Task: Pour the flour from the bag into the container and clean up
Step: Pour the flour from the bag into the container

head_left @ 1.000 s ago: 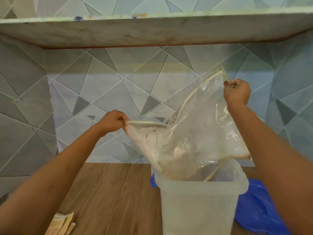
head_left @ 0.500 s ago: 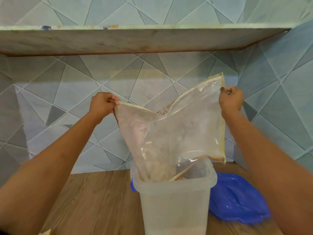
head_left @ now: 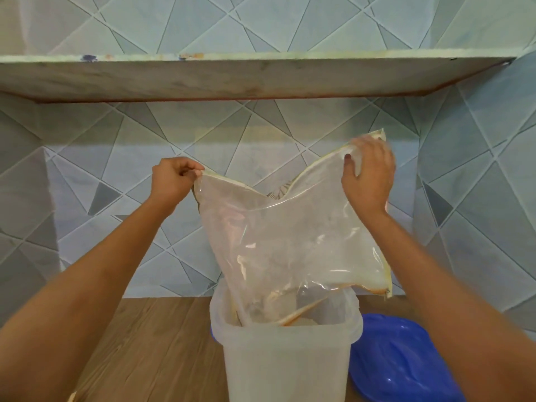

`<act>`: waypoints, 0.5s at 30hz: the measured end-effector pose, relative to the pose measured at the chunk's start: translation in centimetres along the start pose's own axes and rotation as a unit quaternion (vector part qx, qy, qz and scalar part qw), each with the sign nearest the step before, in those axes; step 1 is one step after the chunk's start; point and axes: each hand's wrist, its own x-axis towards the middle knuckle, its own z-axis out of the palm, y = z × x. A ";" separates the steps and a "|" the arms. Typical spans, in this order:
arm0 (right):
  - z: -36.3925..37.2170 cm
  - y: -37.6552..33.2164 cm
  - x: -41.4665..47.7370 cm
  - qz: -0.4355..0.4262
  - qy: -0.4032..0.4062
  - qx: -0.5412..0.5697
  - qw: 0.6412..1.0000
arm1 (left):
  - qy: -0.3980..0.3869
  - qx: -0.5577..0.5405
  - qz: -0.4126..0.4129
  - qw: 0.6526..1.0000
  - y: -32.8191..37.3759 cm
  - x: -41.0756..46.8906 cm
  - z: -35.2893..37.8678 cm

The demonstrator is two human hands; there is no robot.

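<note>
A clear plastic flour bag (head_left: 290, 242) hangs upside down, its mouth tucked inside the translucent white container (head_left: 285, 361) on the wooden counter. Only a thin dusting of flour clings to the bag's walls. My left hand (head_left: 172, 182) pinches the bag's upper left corner in a fist. My right hand (head_left: 368, 172) grips the upper right corner with its fingers spread flat over the plastic. Both hands are well above the container's rim.
A blue lid (head_left: 403, 364) lies on the counter just right of the container. A stone shelf (head_left: 246, 76) runs overhead, close above my hands. Tiled walls close off the back and the right side. Bare wooden counter (head_left: 150, 343) stretches to the left.
My left hand has lifted its corner of the bag, so the bag hangs steeper. My right hand went from a pinching fist to fingers spread over the corner. The flour has slid down out of the bag.
</note>
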 end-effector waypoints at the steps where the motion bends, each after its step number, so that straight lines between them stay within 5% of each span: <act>1: 0.5 -0.6 0.0 -0.067 -0.045 -0.007 0.997 | -0.013 0.005 0.002 1.000 0.1 0.0 0.0; 4: 1.7 -2.4 0.4 -0.209 -0.132 -0.080 0.966 | -0.025 0.011 0.006 1.000 0.3 -0.1 -0.2; 8: 1.7 -3.9 1.1 -0.181 -0.257 -0.103 0.944 | -0.033 0.017 0.005 0.999 0.4 -0.3 -0.5; 15: 1.0 -3.1 1.7 -0.166 -0.325 -0.162 0.917 | -0.045 0.017 0.007 0.999 0.3 -0.5 -0.7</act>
